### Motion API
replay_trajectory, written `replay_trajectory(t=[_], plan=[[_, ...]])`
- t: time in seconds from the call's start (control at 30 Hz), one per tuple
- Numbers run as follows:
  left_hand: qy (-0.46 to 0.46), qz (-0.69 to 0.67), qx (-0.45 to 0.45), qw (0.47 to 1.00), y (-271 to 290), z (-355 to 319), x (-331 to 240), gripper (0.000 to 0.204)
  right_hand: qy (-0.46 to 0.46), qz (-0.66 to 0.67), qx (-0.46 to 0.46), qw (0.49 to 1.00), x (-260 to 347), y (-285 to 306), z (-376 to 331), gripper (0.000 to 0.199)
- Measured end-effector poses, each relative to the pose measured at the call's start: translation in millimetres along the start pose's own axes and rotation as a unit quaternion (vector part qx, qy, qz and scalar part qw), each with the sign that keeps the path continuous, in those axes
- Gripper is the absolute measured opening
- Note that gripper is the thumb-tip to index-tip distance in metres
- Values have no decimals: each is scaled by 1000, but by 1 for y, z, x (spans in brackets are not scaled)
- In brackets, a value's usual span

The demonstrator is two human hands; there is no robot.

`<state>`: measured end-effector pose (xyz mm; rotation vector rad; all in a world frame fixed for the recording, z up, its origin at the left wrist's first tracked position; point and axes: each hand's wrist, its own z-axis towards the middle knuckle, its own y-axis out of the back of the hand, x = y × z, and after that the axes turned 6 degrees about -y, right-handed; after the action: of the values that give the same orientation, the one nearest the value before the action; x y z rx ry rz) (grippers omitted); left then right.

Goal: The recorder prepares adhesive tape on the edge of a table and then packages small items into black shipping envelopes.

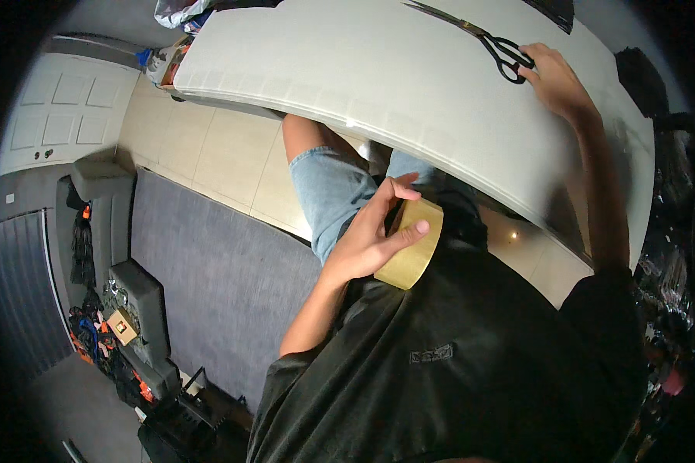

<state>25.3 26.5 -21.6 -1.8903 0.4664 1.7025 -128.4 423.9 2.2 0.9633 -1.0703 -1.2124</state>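
In my left hand [374,231] is a wide roll of yellowish packing tape [415,251], held in front of my black shirt and above my lap. The thumb lies across the tape's outer face, and some fingers go into or behind the ring, partly hidden. My right hand [554,79] reaches out over the white table [347,62] at the far right. Its fingers are closed on the black handle loops of a pair of scissors [486,40]. The scissors lie flat or nearly so, blades together and pointing to the far left.
Bags and wrapped items [170,62] stand by the table's far left end. A dark bundle [641,81] sits at its right edge, with shiny black plastic [676,208] further right. To the left are a grey rug [208,278], a grey sofa [143,316] with piled things, and a white door [62,112].
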Motion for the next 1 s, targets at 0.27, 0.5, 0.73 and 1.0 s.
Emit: replay_trajectory(t=[0.27,0.5,0.73,1.0], plan=[[39,33,21,998,2,6,-9,67,5,5,102,995,5,7,10,41],[25,10,50,998,5,3,-8,82,-16,89,149,985,10,2,39,39],[11,-12,73,997,10,9,-5,85,-108,320,359,870,11,27,6,17],[28,12,125,992,18,13,-8,87,-75,578,210,785,69,86,-115,25]])
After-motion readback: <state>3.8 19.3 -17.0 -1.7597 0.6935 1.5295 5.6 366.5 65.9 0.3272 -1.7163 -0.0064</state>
